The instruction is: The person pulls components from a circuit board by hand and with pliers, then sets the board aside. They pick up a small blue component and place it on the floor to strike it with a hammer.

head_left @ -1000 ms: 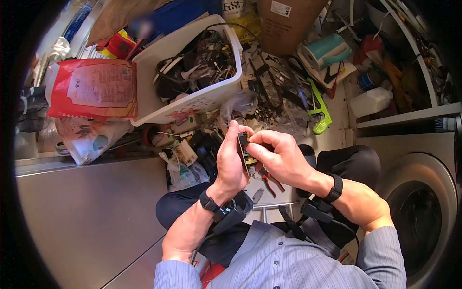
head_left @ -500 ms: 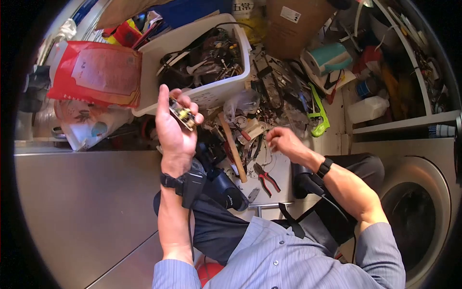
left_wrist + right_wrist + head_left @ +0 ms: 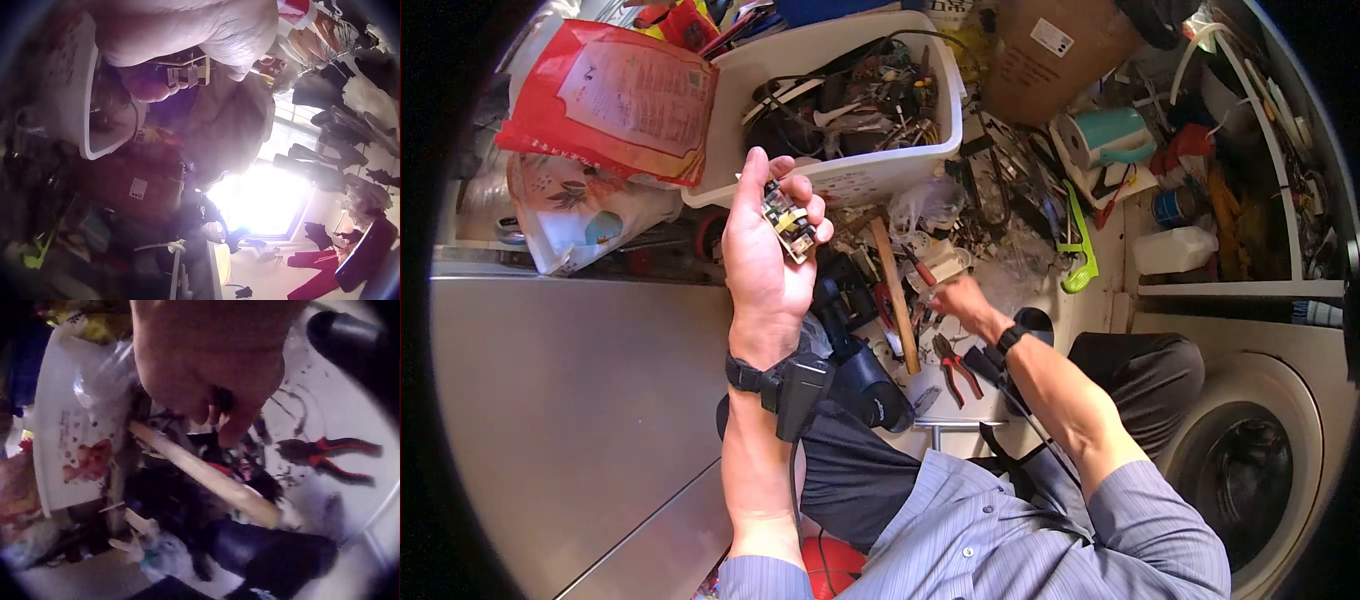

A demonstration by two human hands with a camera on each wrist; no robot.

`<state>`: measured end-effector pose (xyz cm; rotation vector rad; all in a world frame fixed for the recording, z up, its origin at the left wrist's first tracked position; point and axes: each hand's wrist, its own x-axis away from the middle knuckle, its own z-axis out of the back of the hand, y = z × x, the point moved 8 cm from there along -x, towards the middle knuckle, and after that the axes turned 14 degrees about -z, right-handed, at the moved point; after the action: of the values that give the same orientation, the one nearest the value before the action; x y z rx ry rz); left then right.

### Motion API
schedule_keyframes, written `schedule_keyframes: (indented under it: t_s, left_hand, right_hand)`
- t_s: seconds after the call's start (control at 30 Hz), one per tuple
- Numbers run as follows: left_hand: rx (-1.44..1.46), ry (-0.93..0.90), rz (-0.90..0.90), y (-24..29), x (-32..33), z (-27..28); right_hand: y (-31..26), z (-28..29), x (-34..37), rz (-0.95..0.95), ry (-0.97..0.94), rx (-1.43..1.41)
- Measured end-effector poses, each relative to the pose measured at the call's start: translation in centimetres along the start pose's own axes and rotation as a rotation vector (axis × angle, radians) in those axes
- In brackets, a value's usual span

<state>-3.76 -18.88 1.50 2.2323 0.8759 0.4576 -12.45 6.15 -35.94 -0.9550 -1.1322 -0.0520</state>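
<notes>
In the head view, a white tub (image 3: pixel 950 85) full of cables and small parts stands ahead of the person. Just in front of its near wall, toward the tub's left half, the left hand (image 3: pixel 762 265) is raised palm up, its grip closed around a small circuit board (image 3: pixel 790 222) that carries a yellow component; the board tilts between thumb and fingers. The right hand (image 3: pixel 965 302) reaches down in front of the tub's right end with its fingers bent. Between tub and person lie a wooden stick (image 3: pixel 895 300), near that hand, and red-handled pliers (image 3: pixel 956 370), farther from the tub. A red bag (image 3: pixel 620 90) leans at the tub's left; a brown carton (image 3: pixel 1050 55) stands to its right, as does a lime-green tool (image 3: pixel 1080 250), well apart from it.

In the left wrist view, the left hand grasps the board by its edges, near the tub's rim. Away from the tub, a bright window (image 3: pixel 262 200) glares beside hanging clothes (image 3: pixel 369 106).

In the right wrist view, a clear plastic bag (image 3: pixel 106 381) rests against the tub's wall. The right hand hangs beyond that bag from the tub; something dark shows between thumb and fingers, but whether its grip holds anything cannot be told.
</notes>
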Motion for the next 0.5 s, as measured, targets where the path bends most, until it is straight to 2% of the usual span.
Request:
schedule_keyframes:
  t_s: [0.03, 0.1, 0.13, 0.2, 0.23, 0.3, 0.33, 0.37, 0.43, 0.5]
  left_hand:
    - [-0.004, 0.0, -0.011, 0.2, -0.1, -0.1]
    - [-0.008, 0.0, -0.015, 0.2, 0.1, -0.3]
    - [0.013, 0.001, -0.017, 0.1, 0.1, -0.5]
    - [0.039, -0.001, -0.02, 0.0, 0.2, -1.0]
    - [0.084, -0.001, 0.03, -0.5, 0.5, -1.3]
    - [0.131, -0.007, 0.081, -1.3, 0.9, -1.6]
    - [0.139, -0.04, 0.099, -1.9, 1.1, -1.6]
    - [0.149, -0.074, 0.117, -2.5, 1.3, -1.9]
    - [0.092, -0.124, 0.131, -3.8, 2.1, -2.7]
    - [0.126, -0.153, 0.209, -5.4, 3.2, -3.8]
  right_hand:
    - [-5.7, 0.4, 3.1, 0.157, 0.028, 0.114]
    - [-10.6, -0.3, 5.3, 0.74, 0.266, 0.934]
    - [-11.1, 0.0, 6.2, 0.739, 0.271, 0.937]
    - [-11.6, 1.1, 7.7, 0.5, -0.14, 0.277]
    - [-12.9, 1.5, 9.9, 0.502, -0.137, 0.277]
    - [-12.4, 2.3, 13.4, 0.015, -0.186, 0.361]
    - [-13.4, 3.0, 14.9, 0.112, -0.156, 0.555]
    - [-13.9, 3.8, 16.1, 0.113, -0.148, 0.554]
    - [-16.7, 4.0, 19.7, 0.438, -0.017, 0.949]
    - [-19.0, 3.6, 22.8, 0.491, -0.052, 0.955]
